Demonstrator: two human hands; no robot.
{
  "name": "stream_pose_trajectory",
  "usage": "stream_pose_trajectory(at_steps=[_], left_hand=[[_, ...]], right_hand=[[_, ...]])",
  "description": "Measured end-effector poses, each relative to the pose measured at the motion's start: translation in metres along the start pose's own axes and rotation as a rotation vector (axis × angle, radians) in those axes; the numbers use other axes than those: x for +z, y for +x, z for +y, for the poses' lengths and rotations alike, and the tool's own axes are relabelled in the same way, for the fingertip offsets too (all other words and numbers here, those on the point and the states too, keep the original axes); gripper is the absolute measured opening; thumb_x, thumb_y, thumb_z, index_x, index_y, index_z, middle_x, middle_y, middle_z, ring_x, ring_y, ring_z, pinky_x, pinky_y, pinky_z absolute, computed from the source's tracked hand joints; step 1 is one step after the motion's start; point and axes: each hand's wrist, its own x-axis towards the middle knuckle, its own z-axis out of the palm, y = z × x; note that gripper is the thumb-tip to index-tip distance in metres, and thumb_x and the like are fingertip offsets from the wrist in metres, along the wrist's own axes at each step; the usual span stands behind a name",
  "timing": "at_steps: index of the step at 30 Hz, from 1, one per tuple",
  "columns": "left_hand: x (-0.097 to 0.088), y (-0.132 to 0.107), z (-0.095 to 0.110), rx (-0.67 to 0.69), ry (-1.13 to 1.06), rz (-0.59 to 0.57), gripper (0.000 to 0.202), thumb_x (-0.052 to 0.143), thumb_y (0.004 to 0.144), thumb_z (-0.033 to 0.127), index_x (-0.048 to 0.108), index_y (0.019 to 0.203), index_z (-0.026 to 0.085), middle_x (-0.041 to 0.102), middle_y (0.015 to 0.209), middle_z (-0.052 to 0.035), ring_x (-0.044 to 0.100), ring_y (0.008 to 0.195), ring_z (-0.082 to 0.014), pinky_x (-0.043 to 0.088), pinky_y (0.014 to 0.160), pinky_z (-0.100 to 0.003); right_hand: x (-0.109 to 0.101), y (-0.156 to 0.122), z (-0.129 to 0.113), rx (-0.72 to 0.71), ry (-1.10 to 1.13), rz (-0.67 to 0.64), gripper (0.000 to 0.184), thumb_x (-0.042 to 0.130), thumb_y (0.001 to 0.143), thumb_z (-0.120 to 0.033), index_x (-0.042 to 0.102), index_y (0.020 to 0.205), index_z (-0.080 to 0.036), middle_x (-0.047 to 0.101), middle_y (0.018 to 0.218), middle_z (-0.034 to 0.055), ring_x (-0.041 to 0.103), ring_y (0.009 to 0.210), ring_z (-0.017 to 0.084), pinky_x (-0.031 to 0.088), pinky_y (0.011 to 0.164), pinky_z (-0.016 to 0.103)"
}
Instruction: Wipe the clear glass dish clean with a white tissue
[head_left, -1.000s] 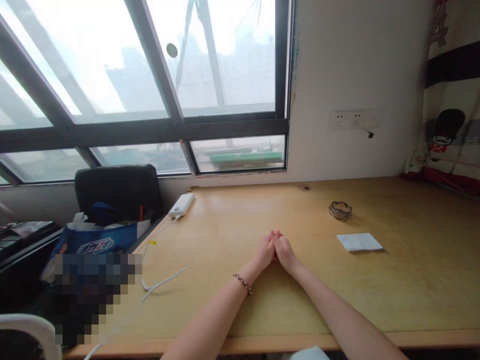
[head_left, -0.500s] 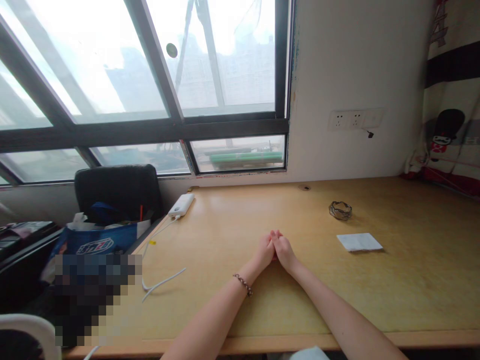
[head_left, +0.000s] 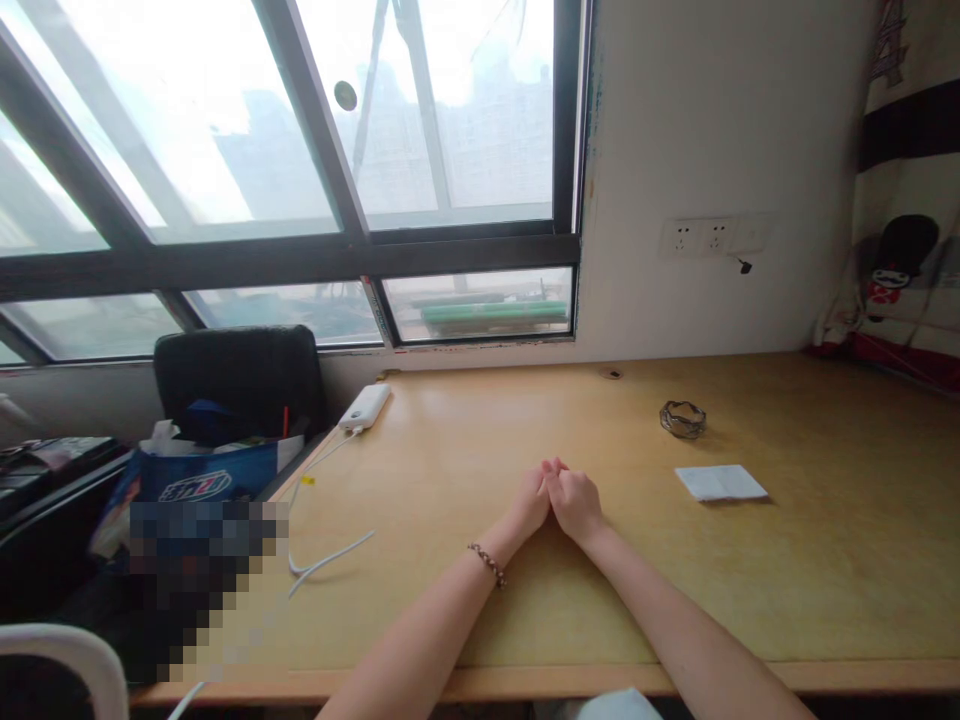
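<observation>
My left hand (head_left: 531,497) and my right hand (head_left: 577,502) are pressed together on the wooden table (head_left: 525,420), their fingers closed against each other. Whether anything lies between the palms is hidden. A braided bracelet (head_left: 489,566) circles my left wrist. To the right of my right hand lies a folded white paper or tissue (head_left: 722,482). Behind that sits a dark, open-work metal ring (head_left: 681,432). Neither of my hands touches these two things.
A white power bank (head_left: 365,408) with a white cable (head_left: 334,558) lies along the table's left edge. Beyond that edge stand a black chair (head_left: 236,375) and a blue bag (head_left: 202,478). Wall sockets (head_left: 699,237) are above the table's back edge; a patterned curtain (head_left: 907,200) hangs at right.
The view has shifted very slightly. My right hand looks turned a little, its knuckles rounder; both hands stay together in the same place.
</observation>
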Motion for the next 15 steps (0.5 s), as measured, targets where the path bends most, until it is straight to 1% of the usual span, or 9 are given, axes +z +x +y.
stream_pose_trajectory(at_steps=[1,3,5,7,10,12,15], left_hand=[[-0.001,0.0,0.002,0.016,0.028,0.003,0.049,0.026,0.084,0.045,0.059,0.073,0.011,0.059,0.064,-0.0045,0.053,0.061,-0.0125,0.041,0.059,-0.022],[-0.003,-0.001,0.005,0.026,0.119,0.047,0.048,0.027,0.084,0.045,0.059,0.069,0.012,0.059,0.06,-0.0038,0.052,0.058,-0.0118,0.04,0.055,-0.021],[-0.005,-0.001,0.007,0.019,0.241,0.113,0.046,0.03,0.083,0.044,0.057,0.064,0.012,0.055,0.052,-0.0014,0.048,0.049,-0.0099,0.035,0.048,-0.019],[-0.007,-0.001,0.009,0.016,0.366,0.175,0.042,0.034,0.083,0.041,0.055,0.06,0.013,0.051,0.046,0.0008,0.044,0.043,-0.0081,0.031,0.045,-0.018],[-0.009,0.0,0.008,0.048,0.47,0.19,0.035,0.038,0.081,0.035,0.058,0.061,0.014,0.055,0.05,0.0004,0.046,0.046,-0.0077,0.031,0.048,-0.018],[-0.011,0.001,0.007,0.053,0.486,0.161,0.032,0.04,0.081,0.034,0.059,0.063,0.015,0.057,0.052,-0.0001,0.048,0.048,-0.0081,0.032,0.05,-0.018],[-0.013,0.002,0.007,0.05,0.52,0.143,0.029,0.042,0.079,0.035,0.06,0.067,0.016,0.055,0.049,0.0007,0.045,0.046,-0.0083,0.03,0.048,-0.018]], right_hand=[[-0.002,0.0,0.0,-0.002,-0.072,0.008,0.063,0.016,0.088,-0.048,0.054,0.05,-0.016,0.06,0.053,0.0094,0.056,0.053,0.017,0.033,0.049,0.024],[-0.005,0.001,0.001,-0.006,-0.127,0.012,0.062,0.015,0.088,-0.047,0.057,0.052,-0.017,0.06,0.054,0.0084,0.056,0.052,0.016,0.029,0.048,0.023],[-0.004,0.003,0.003,-0.003,-0.103,0.01,0.062,0.015,0.089,-0.045,0.057,0.051,-0.018,0.06,0.053,0.0064,0.055,0.051,0.015,0.028,0.048,0.023],[-0.002,0.006,0.008,0.018,-0.068,0.017,0.061,0.017,0.089,-0.044,0.056,0.05,-0.018,0.059,0.051,0.005,0.054,0.05,0.014,0.027,0.048,0.023],[-0.001,0.013,0.016,0.059,-0.059,0.063,0.056,0.022,0.089,-0.042,0.056,0.052,-0.018,0.059,0.052,0.0043,0.053,0.051,0.014,0.027,0.049,0.023],[-0.002,0.018,0.022,0.095,-0.063,0.094,0.048,0.025,0.089,-0.038,0.057,0.058,-0.018,0.059,0.055,0.004,0.053,0.052,0.014,0.028,0.05,0.023],[-0.006,0.023,0.029,0.12,-0.049,0.109,0.026,0.034,0.086,-0.03,0.056,0.082,-0.016,0.061,0.067,0.0038,0.055,0.059,0.015,0.031,0.052,0.022]])
